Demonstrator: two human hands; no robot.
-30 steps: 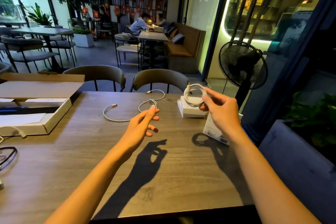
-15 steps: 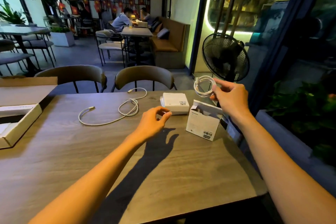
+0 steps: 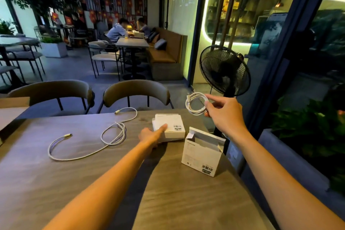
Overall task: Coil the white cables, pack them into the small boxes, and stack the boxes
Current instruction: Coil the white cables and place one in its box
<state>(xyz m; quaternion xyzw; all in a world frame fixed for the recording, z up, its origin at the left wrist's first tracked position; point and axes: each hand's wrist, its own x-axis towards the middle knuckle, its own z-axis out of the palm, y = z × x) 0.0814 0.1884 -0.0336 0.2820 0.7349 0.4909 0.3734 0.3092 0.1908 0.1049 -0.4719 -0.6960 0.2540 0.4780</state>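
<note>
My right hand (image 3: 225, 113) holds a coiled white cable (image 3: 196, 103) in the air, pinched between thumb and fingers, above the table's far right corner. Below it an open white box (image 3: 200, 155) stands upright with its top flap raised. A closed flat white box (image 3: 170, 126) lies further back. My left hand (image 3: 152, 135) reaches to that closed box, index finger stretched onto its top, the other fingers at its near side. A second white cable (image 3: 104, 136) lies loose and uncoiled on the wooden table (image 3: 93, 183) to the left.
Two empty chairs (image 3: 134, 92) stand at the table's far edge. A black standing fan (image 3: 225, 71) is just beyond the right corner. The corner of a cardboard box (image 3: 11, 107) shows at the far left. A planter with green leaves (image 3: 306, 129) runs along the right.
My left hand moved forward from the table's middle onto the closed white box. My right hand kept the coiled cable raised. The view shifted right, so the cardboard box slid mostly out of frame.
</note>
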